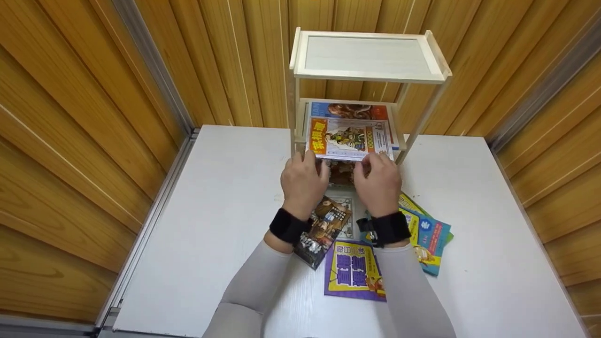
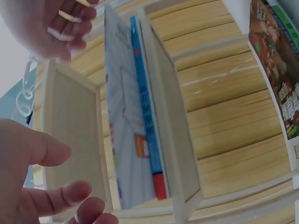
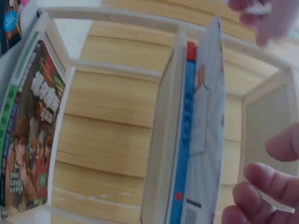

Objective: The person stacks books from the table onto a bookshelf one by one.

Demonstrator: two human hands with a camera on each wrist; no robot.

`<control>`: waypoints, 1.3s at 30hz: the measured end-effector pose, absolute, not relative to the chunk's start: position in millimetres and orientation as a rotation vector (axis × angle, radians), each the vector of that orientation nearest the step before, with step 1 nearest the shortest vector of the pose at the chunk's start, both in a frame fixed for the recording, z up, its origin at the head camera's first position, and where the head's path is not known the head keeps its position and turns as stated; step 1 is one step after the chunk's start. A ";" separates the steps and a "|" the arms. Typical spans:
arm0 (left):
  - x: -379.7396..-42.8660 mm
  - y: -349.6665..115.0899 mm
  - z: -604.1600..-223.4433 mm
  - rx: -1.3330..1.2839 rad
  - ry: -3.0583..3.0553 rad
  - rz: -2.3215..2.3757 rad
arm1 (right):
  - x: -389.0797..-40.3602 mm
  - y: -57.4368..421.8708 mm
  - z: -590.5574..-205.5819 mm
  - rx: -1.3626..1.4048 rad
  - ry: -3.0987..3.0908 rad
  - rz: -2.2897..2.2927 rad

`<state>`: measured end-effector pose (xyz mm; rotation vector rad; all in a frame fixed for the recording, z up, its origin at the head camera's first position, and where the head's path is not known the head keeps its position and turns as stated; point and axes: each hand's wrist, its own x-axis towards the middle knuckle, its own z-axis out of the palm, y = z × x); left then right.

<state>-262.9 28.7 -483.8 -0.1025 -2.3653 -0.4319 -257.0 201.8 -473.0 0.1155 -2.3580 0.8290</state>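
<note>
On the middle shelf of a small pale wooden rack [image 1: 443,77] lies a white comic-style book [image 1: 350,138] with a yellow and orange title block. Beneath it a blue book [image 1: 321,109] shows its far strip in the head view and its spine in the left wrist view. The white book juts out over the shelf's front. My left hand [image 1: 303,180] is at its near left corner, my right hand [image 1: 380,183] at its near right one. Both wrist views show a gap between the loosely bent fingers and the book.
On the bottom shelf lies a stack of books with a brown cover [image 3: 37,126] on top. Several more lie on the white table [image 1: 216,211] before the rack: a dark brown book [image 1: 324,230], a purple and yellow book [image 1: 352,272] and a blue one [image 1: 432,239]. Wood-panelled walls surround the table.
</note>
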 end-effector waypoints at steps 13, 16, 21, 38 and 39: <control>-270.9 50.3 -488.7 -0.211 -2.579 -0.288 | -263.1 200.2 -477.3 0.139 -2.451 0.753; -277.8 51.1 -487.1 -0.220 -2.612 -0.305 | -268.7 202.4 -477.2 0.124 -2.469 0.763; -287.2 53.9 -484.5 -0.245 -2.643 -0.317 | -278.0 205.6 -478.1 0.061 -2.498 0.877; -324.7 65.2 -485.3 -0.213 -2.793 -0.552 | -308.3 209.3 -484.7 0.021 -2.614 0.964; -325.0 65.0 -485.0 -0.216 -2.786 -0.554 | -308.6 209.7 -485.2 0.025 -2.611 0.967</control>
